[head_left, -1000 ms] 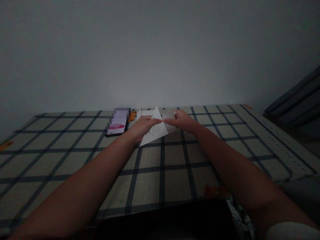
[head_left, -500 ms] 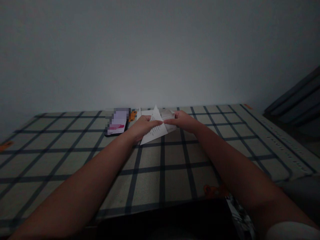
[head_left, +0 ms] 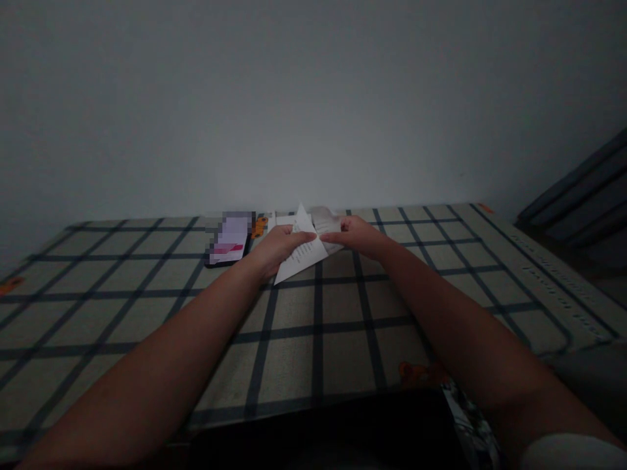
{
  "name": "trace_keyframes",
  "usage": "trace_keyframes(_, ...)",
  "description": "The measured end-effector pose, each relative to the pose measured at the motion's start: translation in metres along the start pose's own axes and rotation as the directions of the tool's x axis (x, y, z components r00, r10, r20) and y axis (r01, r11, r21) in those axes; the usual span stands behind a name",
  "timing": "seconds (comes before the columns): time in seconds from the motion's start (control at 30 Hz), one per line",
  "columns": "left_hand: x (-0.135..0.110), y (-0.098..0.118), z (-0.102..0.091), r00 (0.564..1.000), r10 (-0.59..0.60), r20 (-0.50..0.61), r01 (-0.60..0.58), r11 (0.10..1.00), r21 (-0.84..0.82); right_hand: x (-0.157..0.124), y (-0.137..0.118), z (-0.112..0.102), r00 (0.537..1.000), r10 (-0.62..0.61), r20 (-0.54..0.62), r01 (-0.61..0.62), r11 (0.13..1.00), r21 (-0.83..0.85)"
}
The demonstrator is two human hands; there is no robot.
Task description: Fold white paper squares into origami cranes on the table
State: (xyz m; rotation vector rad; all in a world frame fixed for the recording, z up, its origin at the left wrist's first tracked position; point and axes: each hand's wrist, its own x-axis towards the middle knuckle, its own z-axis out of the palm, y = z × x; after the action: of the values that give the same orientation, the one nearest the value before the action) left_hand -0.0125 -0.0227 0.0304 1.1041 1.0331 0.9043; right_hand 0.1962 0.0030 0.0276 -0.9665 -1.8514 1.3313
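Note:
Just above the far part of the table, both hands grip a folded sheet of printed paper (head_left: 301,260). My left hand (head_left: 278,248) is closed on its left part, with the thumb stretched across the printed face. My right hand (head_left: 353,236) pinches the paper's right side, its thumb pointing left and nearly meeting the left thumb at the fold. One corner of the sheet stands up in a point between the hands. A greyish, curled part of the paper rises beside the right fingers. The fingers beneath the paper are hidden.
A phone (head_left: 230,240) with a lit, blurred screen lies left of my left hand. Under everything is a checked tablecloth (head_left: 337,339) with orange bear prints. The wall (head_left: 313,117) rises behind the table; dark folded fabric (head_left: 582,202) hangs at the right.
The thumbs have drawn slightly apart at the fold, the left one shifting left. The paper's pointed corner has tipped a little left, and the curled part by my right hand has risen.

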Motion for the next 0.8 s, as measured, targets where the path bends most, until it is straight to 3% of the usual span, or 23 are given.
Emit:
trace_keyframes(0.27, 0.0037, -0.0052, -0.0035, 0.999, 0.036, -0.026, -0.032, 0.99, 0.135, -0.0035, -0.0034, -0.0009, 1.0, -0.003, -0.02, 0.002, 0.999, -0.034)
trace_keyframes(0.4, 0.0014, -0.0033, -0.001, 1.0, 0.013, -0.017, -0.012, 0.996, 0.092, -0.0037, -0.0048, 0.0012, 1.0, 0.011, 0.005, -0.011, 1.0, -0.025)
trace_keyframes(0.57, 0.0015, -0.0021, 0.0004, 1.0, -0.009, -0.022, 0.009, 1.0, -0.024, -0.0044, -0.0088, 0.0043, 0.995, -0.072, -0.064, 0.069, 0.997, -0.045)
trace_keyframes(0.8, 0.0059, -0.0054, -0.0045, 0.999, 0.02, -0.038, -0.019, 0.999, 0.038, -0.004, -0.0083, 0.0011, 0.999, 0.038, 0.017, -0.039, 0.998, 0.039)
